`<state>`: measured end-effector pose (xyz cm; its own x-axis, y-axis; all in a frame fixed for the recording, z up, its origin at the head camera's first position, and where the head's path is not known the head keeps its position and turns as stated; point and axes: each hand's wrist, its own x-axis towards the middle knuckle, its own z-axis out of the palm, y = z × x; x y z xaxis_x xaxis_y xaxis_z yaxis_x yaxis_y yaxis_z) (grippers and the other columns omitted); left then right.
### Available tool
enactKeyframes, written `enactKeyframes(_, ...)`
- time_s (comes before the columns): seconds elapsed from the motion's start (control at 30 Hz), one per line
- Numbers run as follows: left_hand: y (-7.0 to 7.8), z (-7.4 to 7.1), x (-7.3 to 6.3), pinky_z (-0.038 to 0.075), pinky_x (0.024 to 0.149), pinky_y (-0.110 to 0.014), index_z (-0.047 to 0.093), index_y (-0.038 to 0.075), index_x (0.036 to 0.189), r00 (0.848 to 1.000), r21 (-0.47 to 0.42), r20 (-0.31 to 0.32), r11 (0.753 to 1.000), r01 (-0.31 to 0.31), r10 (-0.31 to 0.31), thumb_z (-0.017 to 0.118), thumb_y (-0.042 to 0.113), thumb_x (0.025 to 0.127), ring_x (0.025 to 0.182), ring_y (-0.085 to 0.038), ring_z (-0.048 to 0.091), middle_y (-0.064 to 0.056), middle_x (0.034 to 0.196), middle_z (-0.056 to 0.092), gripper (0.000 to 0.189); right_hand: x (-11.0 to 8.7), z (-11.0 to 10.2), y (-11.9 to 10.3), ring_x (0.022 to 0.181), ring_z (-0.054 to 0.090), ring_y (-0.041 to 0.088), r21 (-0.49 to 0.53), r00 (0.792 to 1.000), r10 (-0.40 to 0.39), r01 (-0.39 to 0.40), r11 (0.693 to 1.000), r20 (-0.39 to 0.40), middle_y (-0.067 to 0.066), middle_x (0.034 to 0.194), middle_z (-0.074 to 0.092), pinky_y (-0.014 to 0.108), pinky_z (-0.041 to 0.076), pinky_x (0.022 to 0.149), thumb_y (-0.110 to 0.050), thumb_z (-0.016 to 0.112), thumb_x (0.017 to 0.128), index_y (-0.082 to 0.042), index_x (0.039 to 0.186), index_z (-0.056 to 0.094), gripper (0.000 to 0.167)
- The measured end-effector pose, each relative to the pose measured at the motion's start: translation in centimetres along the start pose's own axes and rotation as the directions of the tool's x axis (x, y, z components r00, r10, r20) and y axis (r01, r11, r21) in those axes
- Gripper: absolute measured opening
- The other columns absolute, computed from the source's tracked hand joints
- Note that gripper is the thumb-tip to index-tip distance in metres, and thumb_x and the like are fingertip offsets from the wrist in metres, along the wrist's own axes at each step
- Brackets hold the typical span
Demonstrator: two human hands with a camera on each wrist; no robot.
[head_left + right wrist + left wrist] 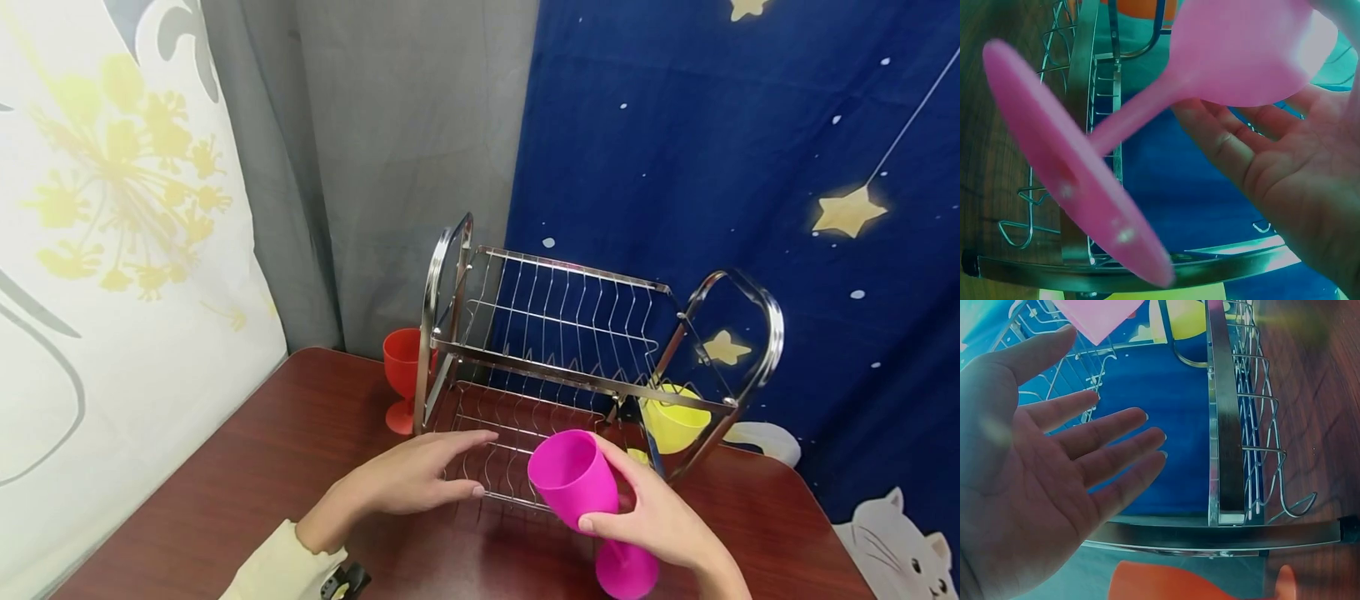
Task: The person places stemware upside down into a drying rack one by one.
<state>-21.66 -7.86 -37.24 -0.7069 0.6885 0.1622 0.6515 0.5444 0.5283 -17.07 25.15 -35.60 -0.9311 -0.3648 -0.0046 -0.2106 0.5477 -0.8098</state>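
My right hand (660, 521) grips a pink plastic goblet (577, 492) by its bowl, in front of the dish rack. The goblet leans, mouth up and to the left; in the right wrist view its stem and round foot (1079, 169) stick out past the fingers. My left hand (408, 475) holds nothing, its fingers spread beside the rack's front left. The same left hand (1054, 456) shows its bare palm in the left wrist view. The two-tier chrome dish rack (585, 379) stands on the table behind both hands.
A red goblet (405, 375) stands left of the rack. On the rack's right side is a yellow goblet (675, 417). The dark red wooden table (247, 492) runs back to grey and blue curtains (675, 150). A white printed cloth (135, 333) hangs on the left.
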Motion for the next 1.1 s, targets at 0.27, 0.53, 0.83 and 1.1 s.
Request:
enactKeyframes(0.27,0.5,0.2,0.2,0.042,0.107,-0.041,0.036,0.027,0.150,0.999,-0.004,-0.018,0.999,-0.043,0.043,0.064,0.042,0.091,0.132,-0.013,0.048,0.006,0.143,0.050,0.067,0.5,0.5,-0.8,0.104,0.056,0.026,-0.048,1.000,0.018,-0.017,0.999,0.019,0.007,0.124,0.055,0.030,0.057,0.069,-0.035,0.080,0.076,-0.031,0.146,0.036,0.083)
enactKeyframes(0.53,1.0,0.4,0.4,0.041,0.108,-0.041,0.030,0.028,0.152,0.989,-0.028,-0.029,0.989,-0.144,0.143,0.073,0.032,0.085,0.136,-0.012,0.042,0.009,0.149,0.042,0.080,1.0,1.0,-0.9,0.104,0.057,0.026,-0.073,0.999,-0.031,0.034,0.997,0.037,0.006,0.125,0.056,0.028,0.056,0.073,-0.034,0.081,0.076,-0.021,0.138,0.037,0.078)
enactKeyframes(0.83,1.5,0.8,1.0,0.039,0.109,-0.043,0.026,0.027,0.153,0.961,-0.036,-0.072,0.962,-0.270,0.267,0.080,0.031,0.079,0.139,-0.012,0.037,0.009,0.151,0.038,0.091,1.2,1.5,-1.1,0.097,0.060,0.021,-0.100,0.997,-0.051,0.057,0.993,0.065,-0.001,0.113,0.060,0.031,0.056,0.069,-0.037,0.082,0.074,-0.031,0.136,0.042,0.073)
enactKeyframes(1.1,1.9,1.2,1.2,0.041,0.108,-0.043,0.029,0.024,0.152,0.953,-0.042,-0.077,0.954,-0.295,0.292,0.080,0.036,0.078,0.139,-0.012,0.036,0.010,0.151,0.037,0.091,1.4,1.7,-1.0,0.098,0.060,0.022,-0.097,0.995,-0.039,0.048,0.994,0.097,-0.002,0.114,0.061,0.030,0.056,0.069,-0.038,0.079,0.077,-0.033,0.137,0.043,0.071)
